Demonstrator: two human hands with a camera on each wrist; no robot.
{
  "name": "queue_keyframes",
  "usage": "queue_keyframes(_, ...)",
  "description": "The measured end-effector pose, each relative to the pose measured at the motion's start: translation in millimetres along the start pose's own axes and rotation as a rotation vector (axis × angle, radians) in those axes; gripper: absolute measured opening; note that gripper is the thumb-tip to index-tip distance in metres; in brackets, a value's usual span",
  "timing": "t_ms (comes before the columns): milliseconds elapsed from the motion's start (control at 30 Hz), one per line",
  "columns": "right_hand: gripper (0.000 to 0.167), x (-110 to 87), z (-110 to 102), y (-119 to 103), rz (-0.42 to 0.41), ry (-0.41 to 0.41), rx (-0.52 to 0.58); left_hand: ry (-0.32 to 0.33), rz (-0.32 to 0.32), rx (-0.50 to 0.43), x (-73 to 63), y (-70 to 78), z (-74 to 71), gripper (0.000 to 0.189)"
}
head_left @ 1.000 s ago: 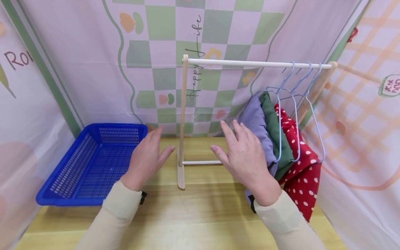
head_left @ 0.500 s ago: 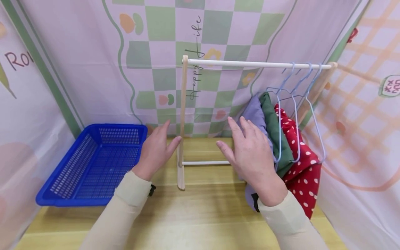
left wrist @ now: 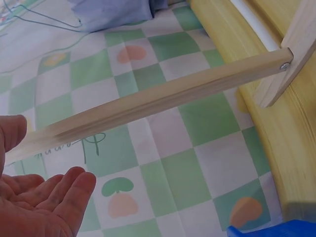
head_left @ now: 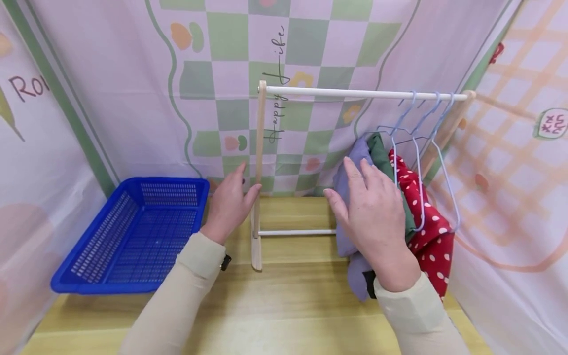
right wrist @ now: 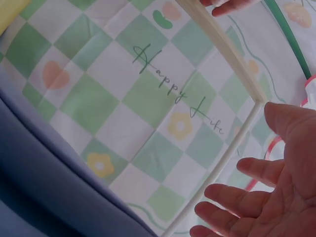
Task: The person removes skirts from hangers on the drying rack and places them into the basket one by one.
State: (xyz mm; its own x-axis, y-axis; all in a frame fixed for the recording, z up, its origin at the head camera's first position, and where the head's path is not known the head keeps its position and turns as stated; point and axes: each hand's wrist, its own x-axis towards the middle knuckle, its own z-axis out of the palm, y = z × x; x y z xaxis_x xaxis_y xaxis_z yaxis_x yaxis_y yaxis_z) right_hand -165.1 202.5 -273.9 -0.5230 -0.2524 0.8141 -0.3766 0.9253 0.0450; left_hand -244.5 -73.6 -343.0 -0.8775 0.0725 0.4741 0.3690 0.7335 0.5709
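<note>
My left hand point(head_left: 228, 204) is beside the left wooden post point(head_left: 260, 148) of a small clothes rack, thumb tip right at the post. In the left wrist view the post point(left wrist: 163, 96) runs past the gap between thumb and loosely bent fingers point(left wrist: 74, 195). My right hand point(head_left: 374, 222), fingers spread, overlaps a lavender garment point(head_left: 348, 231) in the head view, and its palm point(right wrist: 296, 197) shows with nothing in it. Behind the lavender one come a green garment point(head_left: 379, 153) and a red polka-dot garment point(head_left: 437, 246), with blue hangers point(head_left: 419, 172) on the rack's white rail point(head_left: 337, 92).
A blue perforated plastic basket point(head_left: 88, 241) stands on the wooden table point(head_left: 275, 305) at the left. A low white crossbar point(head_left: 297, 232) joins the rack's base near the table. Printed fabric curtains point(head_left: 226, 108) enclose the back and both sides.
My left hand has moved right and away from me, up to the left post. The right hand has shifted right, over the lavender garment. The rack and basket stay put.
</note>
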Motion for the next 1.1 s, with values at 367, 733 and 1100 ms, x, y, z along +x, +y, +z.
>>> queue_keyframes(367,0.062,1.7,-9,7,0.198,-0.065,-0.044,-0.044,-0.060,-0.055,9.4,6.0,7.6,0.071)
queue_keyframes(733,0.065,2.1,-12,12,0.362,-0.200,-0.060,-0.047,-0.053,-0.076,12.9,5.9,11.4,0.065)
queue_keyframes(1100,0.058,3.4,-11,20,0.420,-0.224,-0.084,-0.031,-0.051,-0.092,17.1,6.5,18.8,0.053)
